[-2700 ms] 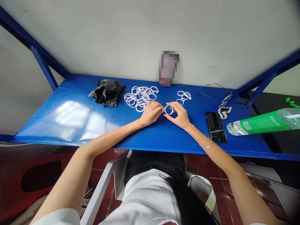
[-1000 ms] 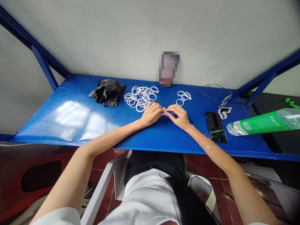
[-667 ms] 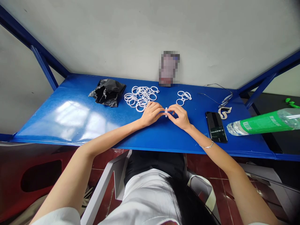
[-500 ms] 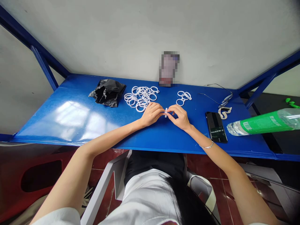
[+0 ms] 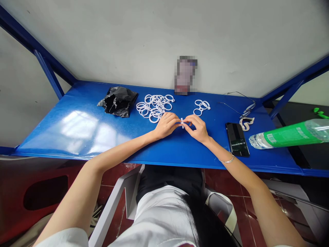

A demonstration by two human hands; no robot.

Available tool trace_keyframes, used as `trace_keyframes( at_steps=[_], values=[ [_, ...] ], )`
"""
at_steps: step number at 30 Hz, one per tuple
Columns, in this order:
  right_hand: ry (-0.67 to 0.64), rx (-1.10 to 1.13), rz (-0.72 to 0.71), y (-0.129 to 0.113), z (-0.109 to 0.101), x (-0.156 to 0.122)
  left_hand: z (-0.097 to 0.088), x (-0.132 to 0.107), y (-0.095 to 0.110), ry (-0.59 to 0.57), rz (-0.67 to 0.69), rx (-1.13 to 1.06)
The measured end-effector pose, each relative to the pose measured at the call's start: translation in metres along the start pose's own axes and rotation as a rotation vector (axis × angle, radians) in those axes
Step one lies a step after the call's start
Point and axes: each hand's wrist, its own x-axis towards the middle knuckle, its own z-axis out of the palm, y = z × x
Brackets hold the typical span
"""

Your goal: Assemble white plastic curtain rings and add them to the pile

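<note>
My left hand point(image 5: 166, 125) and my right hand point(image 5: 197, 127) meet over the middle of the blue table point(image 5: 77, 127). Both pinch a small white plastic ring point(image 5: 182, 121), seen edge-on between the fingertips. A pile of several white rings point(image 5: 153, 104) lies just behind my left hand. A smaller group of white rings point(image 5: 201, 106) lies behind my right hand. A thin bracelet circles my right wrist.
A crumpled black plastic bag point(image 5: 117, 101) lies at the back left. A dark phone point(image 5: 237, 139) lies to the right, with a white heart-shaped piece point(image 5: 246, 122) and a thin wire point(image 5: 238, 102) behind it. A green-labelled bottle point(image 5: 288, 134) lies at the right edge.
The ring lay open and round between my hands 2.7 s ago; now it is turned edge-on and pinched tightly, with my fingertips drawn closer together. My arms have barely moved.
</note>
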Motion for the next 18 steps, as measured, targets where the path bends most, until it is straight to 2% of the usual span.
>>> trace_keyframes(
  at_steps=[3,7,18],
  values=[
    [0.006,0.002,0.006,0.0005,0.0001,0.0001,-0.0004,-0.0003,-0.0003,0.013,-0.006,-0.017],
    [0.013,0.021,-0.001,0.0015,0.0005,-0.0006,-0.0001,-0.0011,-0.0010,-0.028,-0.049,-0.036],
    [0.027,0.007,-0.031,0.0029,0.0009,-0.0010,-0.0019,0.0020,0.0018,0.074,0.038,-0.023]
  ],
)
